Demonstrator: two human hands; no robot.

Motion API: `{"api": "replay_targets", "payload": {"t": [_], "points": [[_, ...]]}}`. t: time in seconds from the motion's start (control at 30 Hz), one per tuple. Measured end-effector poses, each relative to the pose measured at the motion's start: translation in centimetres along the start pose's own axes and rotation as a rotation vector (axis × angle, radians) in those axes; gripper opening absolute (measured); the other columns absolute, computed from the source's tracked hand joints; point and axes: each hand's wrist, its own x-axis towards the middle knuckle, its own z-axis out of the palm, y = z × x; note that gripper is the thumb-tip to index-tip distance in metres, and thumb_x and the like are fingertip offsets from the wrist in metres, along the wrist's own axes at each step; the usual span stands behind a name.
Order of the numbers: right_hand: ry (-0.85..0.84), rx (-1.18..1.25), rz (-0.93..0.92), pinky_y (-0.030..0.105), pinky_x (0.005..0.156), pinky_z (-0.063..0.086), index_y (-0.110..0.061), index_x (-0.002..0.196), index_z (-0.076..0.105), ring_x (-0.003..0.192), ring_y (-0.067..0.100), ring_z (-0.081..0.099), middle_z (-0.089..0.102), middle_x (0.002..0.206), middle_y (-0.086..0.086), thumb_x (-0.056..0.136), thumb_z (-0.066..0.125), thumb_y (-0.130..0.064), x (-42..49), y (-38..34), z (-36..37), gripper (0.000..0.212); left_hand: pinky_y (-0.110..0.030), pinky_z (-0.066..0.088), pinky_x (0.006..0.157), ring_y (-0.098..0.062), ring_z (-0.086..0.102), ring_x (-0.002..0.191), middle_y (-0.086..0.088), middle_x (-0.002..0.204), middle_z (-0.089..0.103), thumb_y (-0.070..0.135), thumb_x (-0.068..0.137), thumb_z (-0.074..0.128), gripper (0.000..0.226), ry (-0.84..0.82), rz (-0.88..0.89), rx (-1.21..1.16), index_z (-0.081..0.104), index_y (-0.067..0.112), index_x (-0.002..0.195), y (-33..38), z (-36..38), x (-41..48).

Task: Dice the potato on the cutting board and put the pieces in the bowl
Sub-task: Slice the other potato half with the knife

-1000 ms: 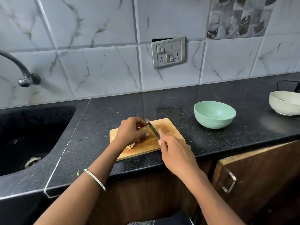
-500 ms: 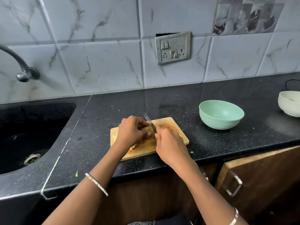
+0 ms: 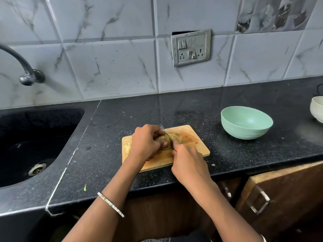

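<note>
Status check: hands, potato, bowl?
Left hand grips potato on cutting board; right hand holds knife, blade on the potato. Cut pieces on board, none in green bowl. Nothing blocking the bowl.

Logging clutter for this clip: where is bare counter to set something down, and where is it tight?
Bare counter lies between sink and cutting board, behind the board up to the tiled wall, and either side of the green bowl. The board is crowded: left hand, right hand, knife, potato, cut pieces.
</note>
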Motion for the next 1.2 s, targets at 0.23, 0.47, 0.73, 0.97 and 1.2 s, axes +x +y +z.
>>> {"api": "replay_targets", "payload": {"t": [0.23,0.47,0.73,0.97,1.2], "points": [[-0.046,-0.041,-0.017,0.039,0.077,0.047,-0.029,0.158,0.029,0.113,0.035,0.06,0.061,0.124,0.01,0.103,0.048,-0.02,-1.6,1.0,0.0,0.058,-0.036,0.056,0.087,-0.014,0.069,0.096,0.004,0.095,0.076,0.027,0.066,0.089,0.036,-0.003,-0.037,0.031,0.076,0.024,0.099,0.4,0.0,0.0],[-0.033,-0.015,-0.01,0.042,0.082,0.051,-0.028,0.155,0.034,0.113,0.037,0.06,0.063,0.124,0.011,0.104,0.047,-0.021,-1.7,0.8,-0.2,0.054,-0.035,0.055,0.084,-0.017,0.069,0.095,0.002,0.095,0.076,0.027,0.069,0.088,0.033,0.0,-0.061,0.034,0.076,0.024,0.1,0.9,-0.3,-0.4],[0.043,0.005,-0.016,0.038,0.075,0.042,-0.027,0.15,0.041,0.112,0.034,0.06,0.064,0.121,0.01,0.108,0.037,-0.029,-2.5,0.4,-2.1,0.042,-0.037,0.055,0.085,-0.018,0.069,0.096,0.003,0.096,0.076,0.026,0.072,0.086,0.031,-0.012,-0.064,0.029,0.075,0.023,0.101,0.9,-0.4,-0.6],[0.053,0.047,-0.043,0.041,0.078,0.046,-0.029,0.147,0.044,0.111,0.033,0.06,0.067,0.119,0.007,0.107,0.037,-0.032,-2.1,0.0,-1.6,0.04,-0.025,0.042,0.076,-0.02,0.065,0.1,-0.001,0.099,0.074,0.025,0.073,0.085,0.03,0.017,-0.084,0.026,0.069,0.022,0.099,1.3,-0.5,-1.2],[0.058,0.037,-0.058,0.039,0.073,0.043,-0.03,0.151,0.04,0.111,0.032,0.06,0.068,0.116,0.006,0.108,0.037,-0.032,-2.1,0.5,-1.4,0.044,-0.035,0.054,0.082,-0.019,0.067,0.095,0.002,0.09,0.074,0.025,0.073,0.084,0.024,0.036,-0.061,-0.014,0.067,0.026,0.09,0.9,-0.2,-1.5]]}}
